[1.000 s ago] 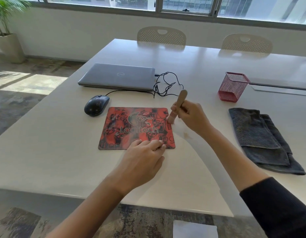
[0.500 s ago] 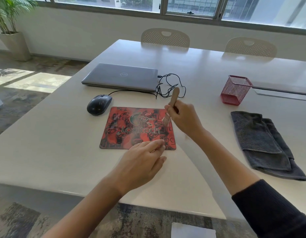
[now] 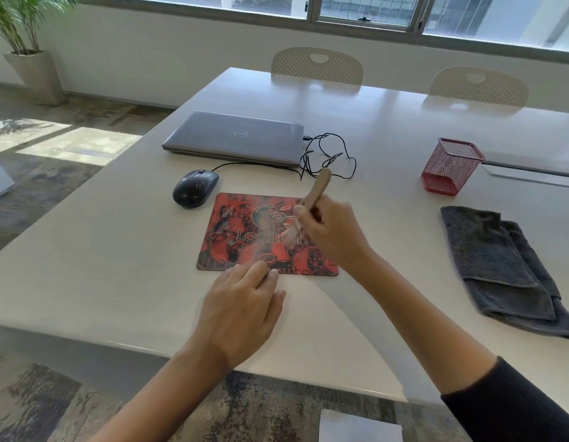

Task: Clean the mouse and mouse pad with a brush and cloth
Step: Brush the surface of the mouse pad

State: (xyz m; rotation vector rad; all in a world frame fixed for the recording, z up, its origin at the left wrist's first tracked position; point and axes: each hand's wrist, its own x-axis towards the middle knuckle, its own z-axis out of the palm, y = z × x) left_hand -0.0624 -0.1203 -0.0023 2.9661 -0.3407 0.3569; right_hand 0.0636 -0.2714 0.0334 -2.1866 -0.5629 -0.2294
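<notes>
Fingers [image 3: 311,215] grip brush [image 3: 318,189] over mouse pad [image 3: 241,237] (reads "Logitech").

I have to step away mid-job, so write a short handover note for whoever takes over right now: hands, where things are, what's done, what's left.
Right hand grips the brush, bristles down on the mouse pad, near its right half.
Left hand lies flat with relaxed fingers, fingertips at the pad's near edge.
Mouse sits off the pad, by its far left corner, corded to the closed laptop.
Grey cloth lies folded to the right, untouched.
Done: nothing complete; pad brushing is under way.
Left: finish brushing the pad, brush the mouse, wipe both with the cloth.
</notes>
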